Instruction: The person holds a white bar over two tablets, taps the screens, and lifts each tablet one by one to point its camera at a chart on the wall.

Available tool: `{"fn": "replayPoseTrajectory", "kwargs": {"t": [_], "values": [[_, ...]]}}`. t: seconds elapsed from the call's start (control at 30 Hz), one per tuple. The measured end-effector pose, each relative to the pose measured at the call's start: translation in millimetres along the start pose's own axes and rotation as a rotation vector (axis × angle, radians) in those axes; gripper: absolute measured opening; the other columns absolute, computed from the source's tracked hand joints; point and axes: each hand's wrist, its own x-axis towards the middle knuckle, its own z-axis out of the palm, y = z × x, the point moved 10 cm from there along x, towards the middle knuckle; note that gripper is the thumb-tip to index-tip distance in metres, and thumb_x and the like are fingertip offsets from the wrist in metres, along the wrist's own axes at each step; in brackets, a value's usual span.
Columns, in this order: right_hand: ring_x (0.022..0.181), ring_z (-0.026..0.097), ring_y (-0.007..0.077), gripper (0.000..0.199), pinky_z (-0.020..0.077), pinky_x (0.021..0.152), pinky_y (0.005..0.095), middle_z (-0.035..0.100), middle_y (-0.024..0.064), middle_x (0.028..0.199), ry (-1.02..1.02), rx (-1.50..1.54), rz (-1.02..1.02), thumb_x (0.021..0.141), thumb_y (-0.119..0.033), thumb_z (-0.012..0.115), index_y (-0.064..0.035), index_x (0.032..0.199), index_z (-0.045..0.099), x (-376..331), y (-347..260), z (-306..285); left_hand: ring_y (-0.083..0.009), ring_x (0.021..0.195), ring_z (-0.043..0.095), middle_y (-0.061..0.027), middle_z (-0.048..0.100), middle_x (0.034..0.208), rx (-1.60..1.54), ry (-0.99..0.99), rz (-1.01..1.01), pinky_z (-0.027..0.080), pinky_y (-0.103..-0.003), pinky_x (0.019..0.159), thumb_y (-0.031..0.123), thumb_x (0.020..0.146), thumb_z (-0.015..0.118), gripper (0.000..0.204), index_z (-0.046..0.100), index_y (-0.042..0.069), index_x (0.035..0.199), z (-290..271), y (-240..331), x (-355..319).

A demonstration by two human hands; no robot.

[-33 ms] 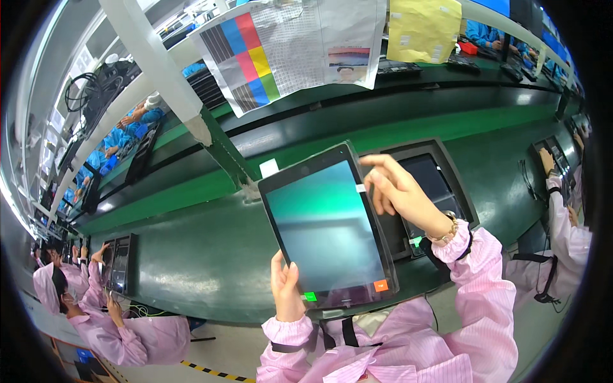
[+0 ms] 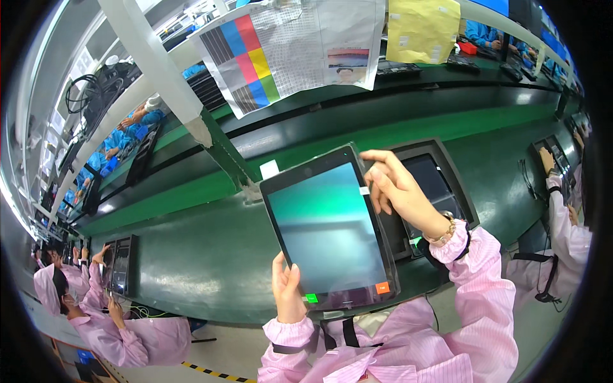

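Observation:
A black tablet (image 2: 325,236) is held up in front of me, tilted. Its lit screen has a green and grey-blue blurred picture, with a small green and a small orange square along the lower edge. My left hand (image 2: 288,290) grips the tablet's lower left side, thumb on the front. Beside the upper right edge is my right hand (image 2: 397,191), fingers bent and apart, index finger near the top corner; whether it touches the edge I cannot tell. Nothing shows in its grasp. A white tab (image 2: 269,169) sticks out above the tablet's top edge.
Behind my right hand, a dark tray (image 2: 461,182) holds another tablet (image 2: 429,182) on the green bench (image 2: 204,268). A printed colour chart (image 2: 255,60) and a yellow sheet (image 2: 423,32) hang ahead. A post (image 2: 150,57) rises at left. Co-workers in pink sit on both sides.
The tablet has shifted very slightly to the right. Both hands keep nearly the same pose.

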Motion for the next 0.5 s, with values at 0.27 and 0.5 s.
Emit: {"fn": "replayPoseTrajectory", "kwargs": {"t": [0.27, 0.5], "values": [[0.051, 0.044, 0.0010, 0.036, 0.0335, 0.044, 0.0198, 0.050, -0.0021, 0.061, 0.235, -0.130, -0.232, 0.098, -0.008, 0.047, -0.0067, 0.133, 0.039, -8, -30, -10, -0.0177, 0.109, 0.057, -0.0140, 0.061, 0.117, 0.010, -0.019, -0.018, 0.041, -0.031, 0.096, 0.010, 0.093, 0.056, 0.047, 0.038, -0.001, 0.135, 7, 0, -5], [0.061, 0.049, 0.0012, 0.019, 0.0351, 0.052, 0.0185, 0.059, -0.0039, 0.073, 0.147, 0.334, 0.141, 0.092, -0.010, 0.048, -0.0019, 0.102, 0.062, 3, 41, -9, -0.0176, 0.107, 0.057, -0.0148, 0.060, 0.120, 0.042, 0.014, 0.134, 0.042, -0.030, 0.094, 0.010, 0.093, 0.058, 0.049, 0.037, -0.001, 0.136, 8, 17, -2]]}}
